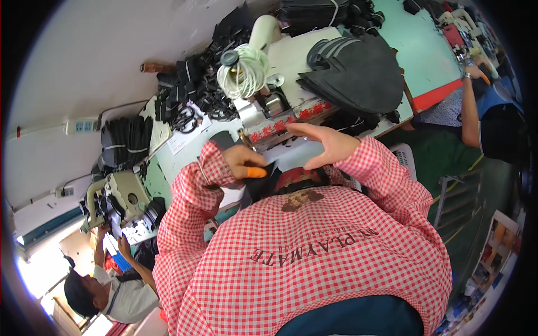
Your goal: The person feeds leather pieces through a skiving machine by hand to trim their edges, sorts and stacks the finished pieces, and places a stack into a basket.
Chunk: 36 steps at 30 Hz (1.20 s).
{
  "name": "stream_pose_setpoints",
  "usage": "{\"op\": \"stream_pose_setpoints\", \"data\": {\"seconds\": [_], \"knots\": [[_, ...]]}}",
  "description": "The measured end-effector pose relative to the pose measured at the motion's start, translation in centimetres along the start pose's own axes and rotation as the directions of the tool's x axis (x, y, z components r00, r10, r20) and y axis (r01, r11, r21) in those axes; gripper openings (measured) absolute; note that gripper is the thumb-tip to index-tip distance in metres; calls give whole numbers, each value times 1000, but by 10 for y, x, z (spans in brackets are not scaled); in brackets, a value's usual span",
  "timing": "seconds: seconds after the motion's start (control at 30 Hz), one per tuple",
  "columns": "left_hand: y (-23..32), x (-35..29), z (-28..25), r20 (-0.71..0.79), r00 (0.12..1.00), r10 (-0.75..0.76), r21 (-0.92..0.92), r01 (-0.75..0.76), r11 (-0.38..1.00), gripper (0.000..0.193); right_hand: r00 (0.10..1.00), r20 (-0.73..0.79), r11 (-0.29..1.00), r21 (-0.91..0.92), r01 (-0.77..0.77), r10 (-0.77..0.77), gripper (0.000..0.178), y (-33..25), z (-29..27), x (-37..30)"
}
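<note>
My left hand (244, 162), with an orange cover on one finger, is closed on the edge of a black flat piece (261, 188) near my lap. Its fingers curl inward, and the piece hangs below them. To its right my right hand (332, 147) is held up, thumb and fingers spread apart. Behind and between its fingers shows a pale, bluish surface (300, 155); whether the hand touches it I cannot tell. Just beyond both hands stands a sewing machine (263, 35) with metal parts and a red-patterned strip (272, 130) along its near side.
A coil of white cord (242, 75) hangs on the machine. Stacked dark panels (358, 73) lie at its right, and black scraps (196, 84) pile up behind it. Bundled black pieces (126, 140) stand at the left. Other people work at far left (115, 291) and far right (499, 112).
</note>
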State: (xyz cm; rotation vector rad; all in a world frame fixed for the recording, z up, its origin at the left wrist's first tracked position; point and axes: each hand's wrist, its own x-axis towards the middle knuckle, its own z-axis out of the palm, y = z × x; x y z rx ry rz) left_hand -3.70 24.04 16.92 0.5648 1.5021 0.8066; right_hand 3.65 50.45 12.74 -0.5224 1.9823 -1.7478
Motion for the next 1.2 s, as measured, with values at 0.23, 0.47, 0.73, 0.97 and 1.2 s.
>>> {"op": "stream_pose_setpoints", "data": {"seconds": [0.23, 0.47, 0.73, 0.97, 1.2], "knots": [[-19, 31, -10, -649, 745, -155, -130, 93, 987, 23, 927, -139, 859, 444, -255, 348, 23, 49, 6, 21], [-34, 51, -29, -788, 616, 21, 273, 318, 908, 31, 836, -323, 866, 394, -307, 443, 26, 41, 12, 50], [-11, 67, -48, -575, 818, 26, 287, 172, 942, 27, 807, 75, 660, 534, -529, 586, 30, -6, 23, -7], [-110, 31, -71, -861, 500, -89, 302, 646, 701, 39, 645, -754, 978, -202, -48, -124, 25, -107, -15, -30], [-146, 18, -55, -718, 519, -463, 298, 831, 469, 69, 753, -571, 518, -775, -361, -329, 41, -20, -70, -43]]}}
